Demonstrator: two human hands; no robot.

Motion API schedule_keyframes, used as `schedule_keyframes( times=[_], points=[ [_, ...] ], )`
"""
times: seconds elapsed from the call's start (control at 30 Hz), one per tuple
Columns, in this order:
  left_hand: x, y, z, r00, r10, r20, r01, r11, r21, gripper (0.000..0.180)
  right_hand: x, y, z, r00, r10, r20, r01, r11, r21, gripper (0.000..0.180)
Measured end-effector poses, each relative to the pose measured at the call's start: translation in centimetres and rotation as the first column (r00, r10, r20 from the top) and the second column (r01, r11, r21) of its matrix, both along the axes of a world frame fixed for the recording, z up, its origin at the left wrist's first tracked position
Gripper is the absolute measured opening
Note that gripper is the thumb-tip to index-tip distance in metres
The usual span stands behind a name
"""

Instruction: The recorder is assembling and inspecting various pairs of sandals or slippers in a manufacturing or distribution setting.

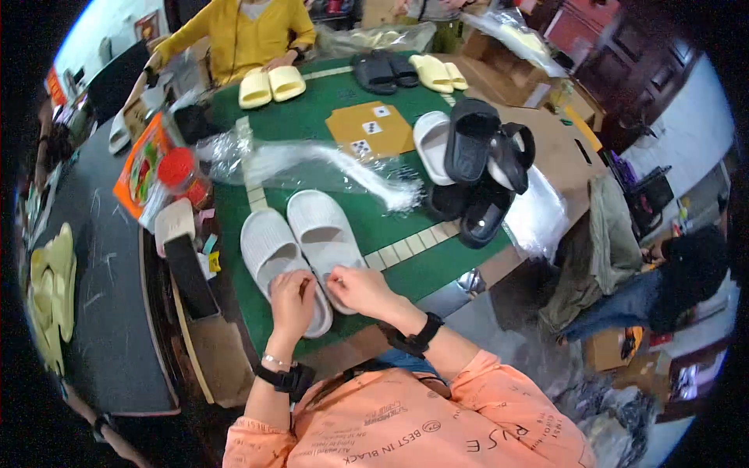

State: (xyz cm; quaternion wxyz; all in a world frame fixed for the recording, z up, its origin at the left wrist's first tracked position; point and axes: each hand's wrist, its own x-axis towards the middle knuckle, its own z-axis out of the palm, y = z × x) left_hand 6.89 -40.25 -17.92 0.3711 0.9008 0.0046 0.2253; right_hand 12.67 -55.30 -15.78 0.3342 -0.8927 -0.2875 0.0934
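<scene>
Pale grey slippers [318, 214] overlapped by left hand [292, 300], right hand [363, 290] at tabletop's [304, 117] seven o'clock; neither grip's state can be told.

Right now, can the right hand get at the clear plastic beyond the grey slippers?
Likely yes: the right hand is at the right grey slipper, and nothing seems to stand on the green tabletop between it and the clear plastic.

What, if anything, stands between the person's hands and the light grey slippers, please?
Nothing visible does: the left hand and the right hand are right at the near halves of the light grey slippers. The clear plastic lies beyond their far ends, out of the way.
</scene>
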Motion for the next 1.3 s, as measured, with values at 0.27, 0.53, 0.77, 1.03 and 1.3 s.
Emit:
schedule_keyframes(
  times=[0.27, 0.53, 0.77, 1.03, 1.3],
  points=[
    [0.2, -0.7, 0.3, 0.996, -0.086, 0.034, 0.083, 0.992, 0.096, 0.012, 4.7, 3.2, 2.0, 0.995, 0.083, 0.061, -0.069, 0.979, -0.193, 0.036],
    [-0.6, -0.6, 0.3, 0.995, -0.088, 0.04, 0.087, 0.995, 0.045, 0.008, 3.7, 5.2, 2.0, 0.976, 0.125, 0.18, -0.083, 0.971, -0.223, 0.047],
    [-0.9, -0.6, 0.9, 0.991, 0.133, 0.007, -0.13, 0.979, -0.156, 0.009, 4.0, 5.9, -1.5, 0.962, 0.148, 0.231, -0.073, 0.949, -0.306, 0.043],
    [1.0, -1.0, -1.3, 0.965, 0.258, 0.048, -0.225, 0.907, -0.356, 0.027, 3.1, 4.4, 0.6, 0.966, 0.117, 0.231, -0.075, 0.98, -0.182, 0.03],
    [2.5, -0.2, -2.5, 0.949, 0.274, -0.156, -0.299, 0.625, -0.721, 0.025, 2.4, 4.1, 0.7, 0.966, 0.164, 0.199, -0.141, 0.982, -0.128, 0.029]
  ],
)
